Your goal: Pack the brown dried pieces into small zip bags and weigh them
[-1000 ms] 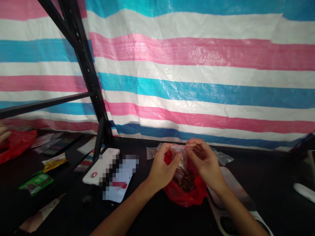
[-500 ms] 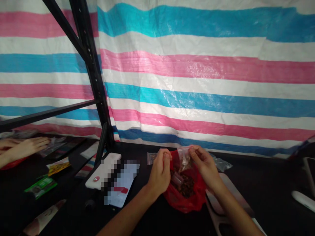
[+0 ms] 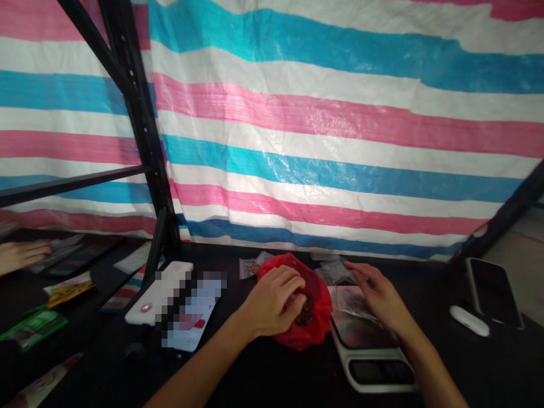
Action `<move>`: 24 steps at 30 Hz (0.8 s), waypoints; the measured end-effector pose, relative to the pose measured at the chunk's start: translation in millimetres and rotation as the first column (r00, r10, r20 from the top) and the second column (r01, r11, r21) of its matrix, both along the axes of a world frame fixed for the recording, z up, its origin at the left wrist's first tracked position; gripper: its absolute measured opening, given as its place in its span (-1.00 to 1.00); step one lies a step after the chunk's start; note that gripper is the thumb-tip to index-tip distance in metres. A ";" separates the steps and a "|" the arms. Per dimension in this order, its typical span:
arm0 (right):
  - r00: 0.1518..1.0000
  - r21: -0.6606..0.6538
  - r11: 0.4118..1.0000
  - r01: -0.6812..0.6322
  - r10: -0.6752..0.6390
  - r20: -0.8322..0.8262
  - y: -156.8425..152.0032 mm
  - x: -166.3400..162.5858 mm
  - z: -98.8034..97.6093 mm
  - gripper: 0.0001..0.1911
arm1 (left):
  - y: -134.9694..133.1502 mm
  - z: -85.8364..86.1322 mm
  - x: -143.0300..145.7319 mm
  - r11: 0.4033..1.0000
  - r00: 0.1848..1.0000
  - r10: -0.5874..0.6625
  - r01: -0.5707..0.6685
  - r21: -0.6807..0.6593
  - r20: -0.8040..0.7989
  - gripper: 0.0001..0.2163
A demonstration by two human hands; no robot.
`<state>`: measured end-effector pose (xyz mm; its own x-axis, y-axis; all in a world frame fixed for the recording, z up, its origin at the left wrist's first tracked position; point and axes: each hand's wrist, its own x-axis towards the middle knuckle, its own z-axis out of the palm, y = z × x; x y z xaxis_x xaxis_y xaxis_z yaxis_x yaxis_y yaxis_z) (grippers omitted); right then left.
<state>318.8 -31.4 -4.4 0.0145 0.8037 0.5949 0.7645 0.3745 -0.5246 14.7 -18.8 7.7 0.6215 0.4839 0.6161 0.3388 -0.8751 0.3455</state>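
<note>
My left hand is at the mouth of a red plastic bag, its fingers curled over the opening. Brown loose bits show inside the bag. Whatever the curled fingers hold, if anything, is hidden. My right hand hovers over the flat plate of a kitchen scale, fingers stretched and apart. Below those fingers, a small clear zip bag with some contents lies on the plate, partly covered by the hand.
Clear zip bags lie behind the scale, and another small filled one behind the red bag. Two phones are on the left. A white case and a dark-screened phone lie right. Another person's hand is far left.
My right hand has moved right and down, and the zip bag now rests on the scale. My left hand has shifted from the bag's edge over its opening. The view has turned slightly right.
</note>
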 end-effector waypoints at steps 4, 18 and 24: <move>0.981 0.119 0.974 0.190 -0.183 -0.071 -0.4 10.9 0.7 -0.63 | -7.9 -11.6 5.4 0.998 0.970 -0.058 0.048 -0.051 -0.238 -0.54; 0.961 0.177 0.945 0.273 -0.262 -0.083 -4.7 18.3 1.8 -0.62 | -36.4 -20.9 37.3 0.840 0.791 0.485 -0.539 -0.052 -0.373 -0.58; 0.994 -0.072 0.997 0.013 -0.021 -0.111 -15.5 7.1 11.5 -0.55 | -31.0 -14.3 30.9 0.850 0.847 0.525 -0.520 0.082 -0.077 -0.62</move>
<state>325.9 -46.9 7.1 0.0912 0.8427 0.5306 0.7057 0.3212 -0.6315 45.6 -49.8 -6.6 0.3423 0.7195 0.6042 0.7794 -0.5766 0.2451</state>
